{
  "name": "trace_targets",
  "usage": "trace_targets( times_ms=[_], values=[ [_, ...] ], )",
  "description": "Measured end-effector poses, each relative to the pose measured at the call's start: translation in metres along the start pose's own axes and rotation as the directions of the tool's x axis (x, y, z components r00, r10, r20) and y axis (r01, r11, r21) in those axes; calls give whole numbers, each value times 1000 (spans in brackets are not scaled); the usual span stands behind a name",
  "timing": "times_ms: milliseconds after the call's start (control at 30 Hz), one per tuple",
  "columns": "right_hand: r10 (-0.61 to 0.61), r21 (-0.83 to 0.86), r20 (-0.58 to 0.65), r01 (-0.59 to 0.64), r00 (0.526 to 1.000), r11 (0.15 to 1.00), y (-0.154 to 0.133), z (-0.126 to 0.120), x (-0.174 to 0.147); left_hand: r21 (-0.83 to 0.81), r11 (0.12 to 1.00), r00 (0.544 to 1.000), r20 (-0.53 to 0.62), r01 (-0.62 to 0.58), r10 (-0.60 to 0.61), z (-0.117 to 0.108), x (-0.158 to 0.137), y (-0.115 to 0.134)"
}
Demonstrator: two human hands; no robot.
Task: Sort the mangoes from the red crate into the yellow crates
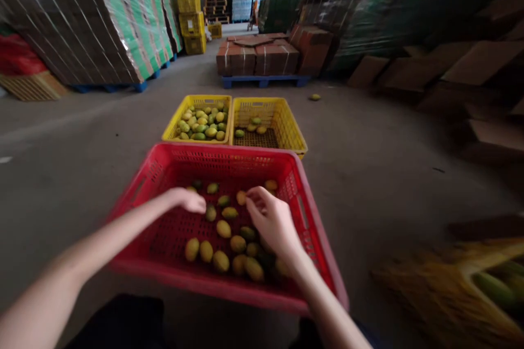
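Observation:
Small yellow and green mangoes [223, 229] lie loose in a red plastic crate [323, 262] in front of me. My left hand [191, 200] is over the crate's left-middle part, fingers curled and pressed together, close beside a greenish mango [210, 212]. Whether anything is in it is hidden. My right hand [272, 218] reaches in from the right, its thumb and forefinger closed at the edge of a yellow mango [241, 197]. Several more mangoes are gathered near the crate's front, some partly hidden under my right hand and wrist.
Beyond the red crate stand a yellow crate [174, 122] full of mangoes and another yellow crate [292, 122] holding several. A single mango [314, 97] lies on the floor. Cartons on a blue pallet [266, 82] are farther back. A yellow crate [442, 283] stands at lower right.

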State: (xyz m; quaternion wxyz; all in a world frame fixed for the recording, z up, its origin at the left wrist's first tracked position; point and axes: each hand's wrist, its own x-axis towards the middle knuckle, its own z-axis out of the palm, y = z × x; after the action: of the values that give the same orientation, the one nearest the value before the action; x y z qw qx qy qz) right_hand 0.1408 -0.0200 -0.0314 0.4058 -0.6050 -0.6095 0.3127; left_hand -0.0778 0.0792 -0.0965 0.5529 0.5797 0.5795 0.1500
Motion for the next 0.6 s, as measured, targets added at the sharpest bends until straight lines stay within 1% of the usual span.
trace_targets(
  times_ms=[33,100,133,167,200,233,267,300,333,367,400,433,467,500,533,567,600],
  values=[
    [-8,55,41,6,999,998,-6,-9,-4,43,999,1000,-22,20,-19,3,-5,-26],
    [-69,71,48,66,996,995,-18,-31,-11,111,992,998,-45,54,-49,4,-12,-67],
    [-110,54,24,109,994,993,-23,-43,-13,133,989,998,-37,61,-57,2,-13,-82],
    [-157,40,26,156,987,987,-25,-54,-13,149,987,998,-24,64,-61,0,-12,-94],
    [-174,39,52,172,983,984,-25,-62,-11,157,986,998,-11,61,-60,-3,-10,-103],
    [-156,57,106,151,982,987,-20,-66,-7,160,986,999,-5,54,-53,-6,-7,-112],
    [-110,84,184,96,977,992,-11,-65,-1,160,986,999,-8,45,-44,-8,-3,-119],
    [-39,112,279,7,959,994,3,-58,5,158,987,999,-17,36,-34,-10,2,-126],
    [39,125,379,-93,925,988,20,-46,13,155,988,999,-24,30,-26,-10,6,-132],
    [107,109,448,-173,887,979,41,-29,20,149,988,999,-26,24,-21,-10,9,-137],
    [140,75,498,-204,856,976,63,-8,27,143,989,1000,-21,20,-17,-9,12,-141],
    [149,1,518,-175,842,985,84,16,35,133,991,1000,-9,10,-9,-7,13,-143],
    [139,-134,506,-81,851,988,105,41,42,112,994,1000,11,-4,3,-5,14,-145],
    [125,-316,493,43,861,948,123,66,51,79,997,999,33,-19,16,-3,15,-145],
    [121,-395,497,100,859,913,138,90,60,31,999,998,50,-32,30,-2,15,-144],
    [130,-446,511,133,850,885,150,111,70,-27,999,997,55,-43,45,-1,14,-142],
    [135,-492,522,168,842,854,158,129,81,-88,995,997,44,-54,58,-1,14,-140]
  ],
)
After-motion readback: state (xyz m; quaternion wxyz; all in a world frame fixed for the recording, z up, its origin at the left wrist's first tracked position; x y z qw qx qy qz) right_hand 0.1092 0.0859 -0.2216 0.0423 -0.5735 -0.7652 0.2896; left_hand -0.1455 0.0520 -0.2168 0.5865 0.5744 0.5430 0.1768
